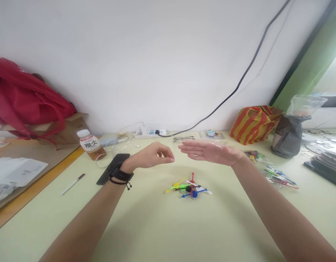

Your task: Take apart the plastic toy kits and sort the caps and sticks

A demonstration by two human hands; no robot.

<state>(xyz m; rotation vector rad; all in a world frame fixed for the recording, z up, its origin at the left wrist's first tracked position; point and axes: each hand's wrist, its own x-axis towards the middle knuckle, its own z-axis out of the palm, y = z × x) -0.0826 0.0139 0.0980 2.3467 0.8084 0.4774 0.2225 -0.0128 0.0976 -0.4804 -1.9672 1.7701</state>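
My left hand (153, 155) hovers over the table with its fingers loosely curled and the thumb tip close to the fingertips. Nothing shows in it. A black watch (121, 174) and a dark cord circle that wrist. Opposite it, my right hand (210, 151) is held out flat, fingers stretched toward the left hand, and is empty. The two hands do not touch. Nearer to me, below the gap between them, lies a small pile of plastic arrow spinners (188, 187) in yellow, green, red, white, black and blue. Some clear plastic seems to lie among them.
Left: a phone (109, 173), a pen (73, 184), a drink bottle (90, 143) and a red bag (26, 98) on a cardboard box. Back: a power strip (148, 133) and glasses (183, 138). Right: bagged spinners (280, 177), a striped bag (252, 123) and a grey bag (288, 136).
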